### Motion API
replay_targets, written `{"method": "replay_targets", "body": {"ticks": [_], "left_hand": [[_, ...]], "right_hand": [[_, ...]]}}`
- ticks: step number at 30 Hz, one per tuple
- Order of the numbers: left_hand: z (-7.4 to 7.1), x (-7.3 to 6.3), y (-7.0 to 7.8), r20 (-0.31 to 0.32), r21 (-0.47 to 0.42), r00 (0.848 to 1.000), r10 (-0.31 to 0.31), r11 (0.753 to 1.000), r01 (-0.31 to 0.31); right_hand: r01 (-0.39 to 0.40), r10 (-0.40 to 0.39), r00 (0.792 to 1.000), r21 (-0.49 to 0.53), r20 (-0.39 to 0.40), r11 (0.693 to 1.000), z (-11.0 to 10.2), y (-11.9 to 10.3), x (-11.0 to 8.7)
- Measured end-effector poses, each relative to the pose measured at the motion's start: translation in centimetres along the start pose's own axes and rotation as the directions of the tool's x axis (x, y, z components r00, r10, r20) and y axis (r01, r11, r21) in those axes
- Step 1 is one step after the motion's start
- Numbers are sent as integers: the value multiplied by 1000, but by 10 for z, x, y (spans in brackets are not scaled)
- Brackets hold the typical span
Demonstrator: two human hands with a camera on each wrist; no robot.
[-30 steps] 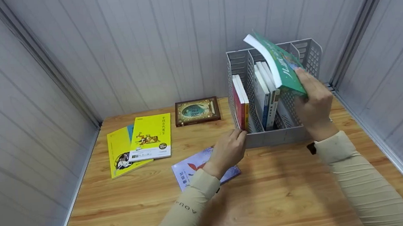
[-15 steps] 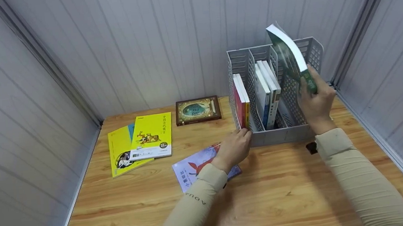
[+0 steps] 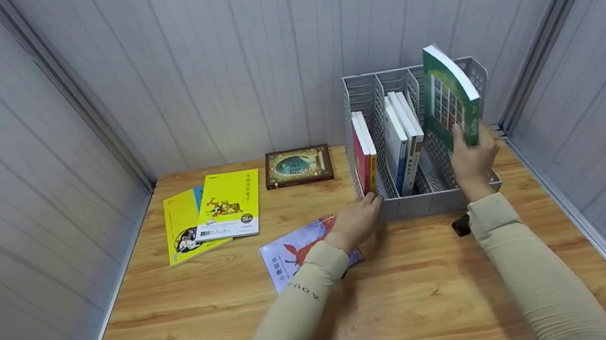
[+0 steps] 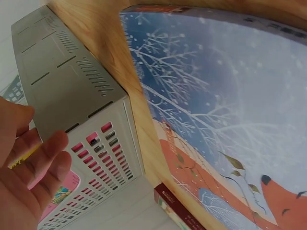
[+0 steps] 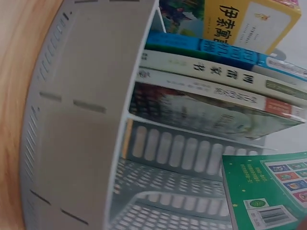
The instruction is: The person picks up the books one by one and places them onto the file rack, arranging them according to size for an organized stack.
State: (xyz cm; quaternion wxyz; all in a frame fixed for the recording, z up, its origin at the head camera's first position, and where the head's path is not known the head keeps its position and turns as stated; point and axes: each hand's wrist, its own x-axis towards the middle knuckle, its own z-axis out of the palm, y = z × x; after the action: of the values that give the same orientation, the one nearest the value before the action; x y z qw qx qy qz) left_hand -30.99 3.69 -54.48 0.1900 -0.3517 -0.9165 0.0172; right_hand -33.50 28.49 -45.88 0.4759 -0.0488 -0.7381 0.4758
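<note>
My right hand [image 3: 474, 166] grips a thick green book [image 3: 450, 95] by its lower spine end. The book stands nearly upright over the right compartment of a grey perforated file rack [image 3: 425, 206], its top above the rack's back edge. In the right wrist view, the green book's back cover [image 5: 259, 191] shows a barcode, close above that compartment. My left hand [image 3: 356, 220] holds the rack's front left corner, its fingers [image 4: 53, 155] curled at the edge. Two thin books [image 3: 365, 152] stand in the left compartment. Several white-edged books [image 3: 404, 142] lean in the middle one.
A purple book with a red fox [image 3: 284, 256] lies partly under my left forearm. Farther left, a yellow book [image 3: 230, 200] overlaps another yellow one [image 3: 179, 219] and a blue one. A brown-framed book [image 3: 298, 166] lies by the back wall, left of the rack.
My right hand has turned the green book from leaning left to nearly upright and brought it right and lower, over the right compartment. My left hand has shifted slightly right along the rack's corner.
</note>
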Motion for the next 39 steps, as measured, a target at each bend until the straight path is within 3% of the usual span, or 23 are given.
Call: {"method": "replay_targets", "body": {"ticks": [5, 10, 13, 16, 23, 32, 39], "left_hand": [[3, 4, 0, 58, -37, 998, -35, 999, 37], [5, 8, -1, 145, -91, 986, -80, 991, 94], [6, 11, -2, 165, -107, 982, -92, 988, 110], [6, 13, -2, 168, -116, 981, -99, 986, 119], [5, 14, -2, 182, -137, 976, -118, 980, 144], [5, 14, -2, 125, -110, 987, -100, 987, 114], [5, 13, 0, 116, -121, 988, -106, 985, 120]], "right_hand": [[-159, 157, 987, 50, 42, 986, 4, 9, -6], [-283, 275, 957, 79, 97, 956, 9, 17, -9], [-336, 324, 939, 98, 117, 937, 13, 22, -9], [-363, 351, 928, 94, 126, 927, 18, 27, -9], [-358, 350, 928, 44, 126, 933, 32, 44, -10], [-435, 421, 888, 39, 183, 900, 40, 59, -20], [-430, 419, 875, -8, 240, 903, 44, 70, -24]]}}
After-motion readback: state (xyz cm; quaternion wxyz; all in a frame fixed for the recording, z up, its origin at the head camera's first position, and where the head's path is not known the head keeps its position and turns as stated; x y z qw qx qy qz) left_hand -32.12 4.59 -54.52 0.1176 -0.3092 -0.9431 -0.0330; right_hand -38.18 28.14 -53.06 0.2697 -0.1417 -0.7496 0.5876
